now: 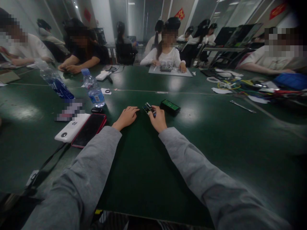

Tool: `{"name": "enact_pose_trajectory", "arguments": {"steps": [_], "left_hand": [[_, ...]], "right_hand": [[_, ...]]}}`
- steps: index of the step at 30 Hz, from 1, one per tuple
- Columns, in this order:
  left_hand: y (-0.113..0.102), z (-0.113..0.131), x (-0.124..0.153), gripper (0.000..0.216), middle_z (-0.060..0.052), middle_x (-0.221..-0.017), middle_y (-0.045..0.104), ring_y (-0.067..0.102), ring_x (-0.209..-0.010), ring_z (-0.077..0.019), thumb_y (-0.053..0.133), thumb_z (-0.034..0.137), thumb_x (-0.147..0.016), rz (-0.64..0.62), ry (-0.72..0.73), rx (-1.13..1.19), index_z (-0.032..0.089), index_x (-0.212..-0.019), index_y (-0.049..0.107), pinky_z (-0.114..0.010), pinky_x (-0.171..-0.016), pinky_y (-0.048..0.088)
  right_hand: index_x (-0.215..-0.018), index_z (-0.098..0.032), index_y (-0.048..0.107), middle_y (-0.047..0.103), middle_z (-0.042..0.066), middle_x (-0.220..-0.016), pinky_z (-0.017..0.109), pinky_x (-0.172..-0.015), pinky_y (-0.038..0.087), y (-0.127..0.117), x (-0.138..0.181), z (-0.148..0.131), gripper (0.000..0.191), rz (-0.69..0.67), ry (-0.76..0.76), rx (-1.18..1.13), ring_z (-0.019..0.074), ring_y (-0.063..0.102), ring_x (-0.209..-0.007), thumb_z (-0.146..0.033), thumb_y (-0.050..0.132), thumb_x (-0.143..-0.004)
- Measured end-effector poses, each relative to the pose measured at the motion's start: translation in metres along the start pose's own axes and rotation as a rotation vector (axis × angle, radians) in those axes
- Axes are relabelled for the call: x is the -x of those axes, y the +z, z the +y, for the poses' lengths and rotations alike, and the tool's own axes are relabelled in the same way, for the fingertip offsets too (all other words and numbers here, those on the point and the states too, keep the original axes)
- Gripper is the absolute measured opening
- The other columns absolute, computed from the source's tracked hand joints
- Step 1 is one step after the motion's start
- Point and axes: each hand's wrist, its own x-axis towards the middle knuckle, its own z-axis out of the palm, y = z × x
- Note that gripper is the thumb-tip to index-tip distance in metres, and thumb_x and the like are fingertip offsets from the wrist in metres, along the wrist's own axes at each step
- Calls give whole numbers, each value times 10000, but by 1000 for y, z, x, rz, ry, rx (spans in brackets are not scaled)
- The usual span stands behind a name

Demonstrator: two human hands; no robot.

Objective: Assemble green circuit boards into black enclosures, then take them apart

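Between the fingers and thumb of my right hand (158,118) is a small circuit board (146,108) with parts mounted on it, held at the tabletop. Some of the board is covered by my fingers. My left hand (127,117) rests palm down on the green table (144,166), fingers stretched toward the board but apart from it. Just right of my right hand lies a black case (177,112) with a green circuit board (169,104) showing in its top.
To the left are a red-edged phone (89,130), a white power bank (73,127), a water bottle (94,89) and a blue-labelled bottle (56,81). A wrench (242,106) and tangled wires (240,85) lie right. Several people sit around the table.
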Motion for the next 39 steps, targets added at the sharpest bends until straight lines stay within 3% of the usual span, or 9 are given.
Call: {"name": "enact_pose_trajectory", "arguments": {"steps": [4,12,16,19,22,26,29,35,39], "left_hand": [[1,0,0,452,-101,-1472,538,451,-1355,-280,401,206,-965,-3,0,5,193,-1384,570,-521,-1106,407],[1,-1,0,447,-93,-1468,542,457,-1350,-281,406,209,-969,2,-2,-6,207,-1384,572,-513,-1092,426],[-2,2,0,450,-87,-1481,532,449,-1362,-262,404,198,-970,-19,-11,-29,202,-1392,561,-484,-1106,421],[-5,5,1,445,-85,-1485,531,449,-1363,-250,405,191,-973,-26,-18,-43,196,-1390,560,-463,-1115,414],[-6,6,1,439,-89,-1486,531,451,-1361,-254,406,196,-975,-29,-19,-49,194,-1385,564,-468,-1107,419],[-5,5,1,441,-88,-1486,530,450,-1361,-253,402,193,-974,-21,-17,-52,193,-1384,565,-459,-1101,421],[-4,5,1,444,-85,-1485,532,450,-1359,-251,402,190,-973,-20,-17,-52,192,-1385,565,-452,-1101,420],[-4,4,0,438,-79,-1488,530,449,-1361,-253,404,208,-978,-24,-16,-50,194,-1385,565,-460,-1110,415],[-3,3,0,439,-77,-1482,534,451,-1361,-252,395,208,-981,-20,-15,-49,195,-1385,564,-464,-1111,416]], "right_hand": [[-1219,-157,581,658,147,-1078,493,-951,468,5,-4,11,332,5,145,0,324,548,-1066,-311,493,-938],[-1198,-109,622,627,191,-1149,512,-997,424,8,-4,11,401,21,125,36,327,512,-1103,-345,412,-952],[-1315,-144,574,590,175,-1229,522,-1042,407,4,-1,8,510,50,20,-29,323,517,-1143,-450,554,-908],[-1256,-175,618,589,150,-1201,473,-1008,452,2,0,7,466,13,-32,-104,299,554,-1121,-336,634,-819],[-1177,-175,655,620,123,-1108,426,-952,490,0,-1,6,404,-8,16,-211,257,611,-1010,-287,633,-789],[-1175,-191,654,675,91,-1042,427,-939,494,-4,-2,2,386,-26,119,-336,250,626,-995,-385,607,-846],[-1160,-181,675,677,102,-994,443,-949,480,-7,-2,-1,385,-49,147,-268,267,601,-1019,-411,585,-866],[-1078,-166,667,656,149,-1104,498,-1021,420,-7,-5,6,356,-10,237,-160,306,523,-1141,-435,486,-934],[-1170,-150,622,632,164,-1142,488,-1024,436,-3,-4,6,447,5,198,-160,306,528,-1153,-514,501,-940]]}}
